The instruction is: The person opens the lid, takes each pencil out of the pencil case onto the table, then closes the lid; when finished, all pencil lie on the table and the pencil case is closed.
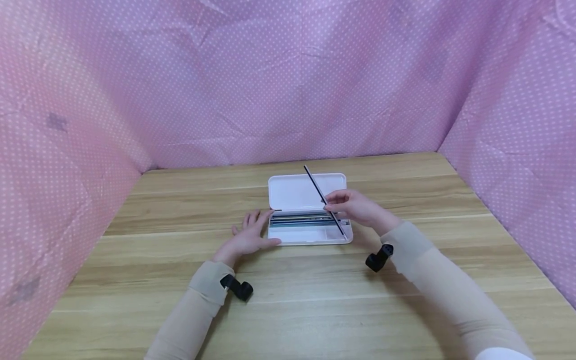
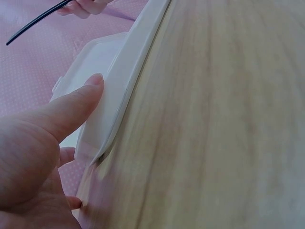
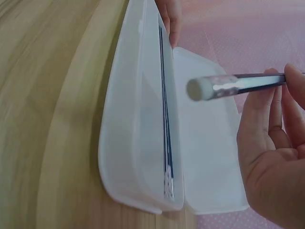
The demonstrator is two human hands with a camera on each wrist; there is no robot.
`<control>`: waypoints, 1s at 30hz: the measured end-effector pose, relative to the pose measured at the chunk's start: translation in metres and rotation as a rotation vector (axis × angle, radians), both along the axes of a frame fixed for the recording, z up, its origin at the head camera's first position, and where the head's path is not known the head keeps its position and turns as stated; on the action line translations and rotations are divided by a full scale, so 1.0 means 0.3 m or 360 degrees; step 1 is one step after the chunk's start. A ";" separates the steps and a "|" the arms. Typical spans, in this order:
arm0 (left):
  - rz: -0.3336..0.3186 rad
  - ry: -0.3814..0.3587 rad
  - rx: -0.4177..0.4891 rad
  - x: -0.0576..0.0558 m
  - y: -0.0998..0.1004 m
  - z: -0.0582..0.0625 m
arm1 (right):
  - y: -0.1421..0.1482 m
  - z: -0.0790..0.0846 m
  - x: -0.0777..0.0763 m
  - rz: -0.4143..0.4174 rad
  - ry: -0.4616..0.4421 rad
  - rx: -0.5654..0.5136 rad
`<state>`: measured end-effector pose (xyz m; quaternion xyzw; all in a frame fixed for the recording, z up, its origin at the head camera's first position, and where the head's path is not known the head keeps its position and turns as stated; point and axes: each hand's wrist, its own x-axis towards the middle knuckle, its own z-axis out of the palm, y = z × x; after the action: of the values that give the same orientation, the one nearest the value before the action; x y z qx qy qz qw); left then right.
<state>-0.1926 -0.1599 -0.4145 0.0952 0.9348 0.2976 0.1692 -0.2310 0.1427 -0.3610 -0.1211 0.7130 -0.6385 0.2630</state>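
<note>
A white pencil case lies with its lid folded back, away from me. Several dark pencils lie lengthwise in its far compartment. My right hand pinches a dark pencil between thumb and fingers, slanted above the case. Its white eraser end points down toward the case's near right corner. At the case's left end is my left hand, fingers spread. Its thumb rests straight along the near wall, while the index finger reaches the far left corner.
The case stands on a wood-grain table. Pink dotted cloth hangs behind the table and along both sides. Black wrist cameras are strapped over the beige sleeves.
</note>
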 end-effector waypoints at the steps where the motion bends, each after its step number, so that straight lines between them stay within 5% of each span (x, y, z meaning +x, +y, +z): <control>1: 0.0000 -0.0005 0.0001 0.000 0.001 0.000 | 0.009 0.001 0.001 -0.0003 0.0002 0.0004; 14: -0.0004 -0.0017 0.0025 0.002 0.003 0.005 | 0.130 0.008 -0.026 -0.0144 -0.0018 -0.0030; 30: -0.0005 -0.0019 0.0012 0.001 0.001 0.006 | 0.270 -0.064 -0.064 -0.0317 0.0020 0.0468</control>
<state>-0.1922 -0.1597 -0.4127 0.0954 0.9325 0.3013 0.1748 -0.2502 0.2237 -0.3804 -0.0140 0.8088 -0.5496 0.2088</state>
